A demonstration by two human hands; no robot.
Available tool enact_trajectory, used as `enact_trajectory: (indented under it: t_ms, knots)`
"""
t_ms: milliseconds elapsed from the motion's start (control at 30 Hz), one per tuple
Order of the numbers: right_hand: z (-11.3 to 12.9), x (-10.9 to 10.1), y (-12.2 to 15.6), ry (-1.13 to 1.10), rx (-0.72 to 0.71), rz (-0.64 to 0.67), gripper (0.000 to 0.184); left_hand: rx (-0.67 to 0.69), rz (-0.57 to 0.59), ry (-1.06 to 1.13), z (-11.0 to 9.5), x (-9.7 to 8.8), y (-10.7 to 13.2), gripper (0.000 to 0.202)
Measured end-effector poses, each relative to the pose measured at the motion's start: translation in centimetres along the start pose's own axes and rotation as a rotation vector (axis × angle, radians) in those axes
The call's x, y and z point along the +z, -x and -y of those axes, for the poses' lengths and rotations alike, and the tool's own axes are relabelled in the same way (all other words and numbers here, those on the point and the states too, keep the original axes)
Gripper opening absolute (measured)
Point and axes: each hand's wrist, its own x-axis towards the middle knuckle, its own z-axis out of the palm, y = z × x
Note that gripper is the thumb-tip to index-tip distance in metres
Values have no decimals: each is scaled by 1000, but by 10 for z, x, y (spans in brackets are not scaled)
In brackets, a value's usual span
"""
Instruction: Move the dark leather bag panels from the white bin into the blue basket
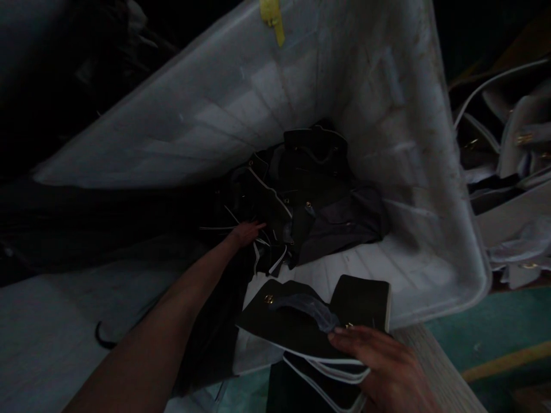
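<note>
My right hand (383, 358) is closed on a small stack of dark green bag panels (297, 338) with pale edges. The top panel carries a carry handle (305, 304) wrapped in clear film and gold-coloured fittings. My left hand (248, 232) reaches down into a large white plastic bin (413, 143), a finger stretched out. It is at the near side of a pile of similar dark bag pieces (275, 195), by some loose white-edged strips. Dim light hides most of its other fingers. A grey cloth-like piece (344, 223) lies on the right of the pile.
On the right, beyond the bin wall, stands a container of light-coloured bag parts (516, 132) with gold fittings. A yellow tag (272, 20) is attached to the bin's far wall. A wood-grain surface (434, 367) and green floor with a yellow line (508, 361) show at lower right.
</note>
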Motion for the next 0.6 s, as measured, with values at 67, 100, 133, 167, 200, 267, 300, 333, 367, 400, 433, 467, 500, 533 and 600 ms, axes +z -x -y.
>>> enact_trajectory:
  t_ms: [67, 100, 133, 167, 200, 267, 300, 333, 367, 400, 433, 467, 500, 533, 600]
  knots:
    - [1, -3, -4, 0, -25, 7, 43, -20, 4, 8, -6, 1, -5, 13]
    - [2, -4, -5, 0, -39, 2, 42, -20, 2, 14, -11, 1, -8, 14]
    - [3, -4, -5, 2, -50, -1, 40, -13, -2, 20, -17, 1, -12, 16]
    - [3, -4, -5, 1, -62, 2, 39, -1, -4, 27, -24, -1, -14, 16]
    - [3, -4, -4, -1, -63, -7, 39, 12, -5, 34, -31, -3, -14, 17]
    - [4, -6, -1, -6, -54, -15, 40, 35, -3, 49, -46, -9, -9, 15]
    - [4, -9, 1, -5, -50, -10, 41, 41, -1, 56, -52, -14, -3, 14]
    - [4, -12, 3, 1, -49, -2, 41, 43, 2, 61, -56, -21, 5, 13]
    - [4, -15, 6, 10, -57, 12, 41, 43, 6, 64, -58, -29, 14, 13]
    - [4, -18, 8, 18, -68, 24, 41, 43, 13, 64, -57, -38, 24, 14]
    - [4, -20, 10, 21, -86, 36, 40, 47, 20, 62, -54, -50, 32, 18]
    - [5, -21, 12, 20, -101, 36, 39, 53, 28, 58, -49, -64, 38, 26]
    - [5, -21, 14, 14, -106, 30, 38, 61, 34, 51, -43, -79, 41, 38]
    - [6, -20, 15, 3, -101, 22, 38, 67, 37, 41, -37, -95, 40, 51]
    - [7, -17, 16, -24, -61, -47, 40, 66, 34, 17, -28, -126, 27, 76]
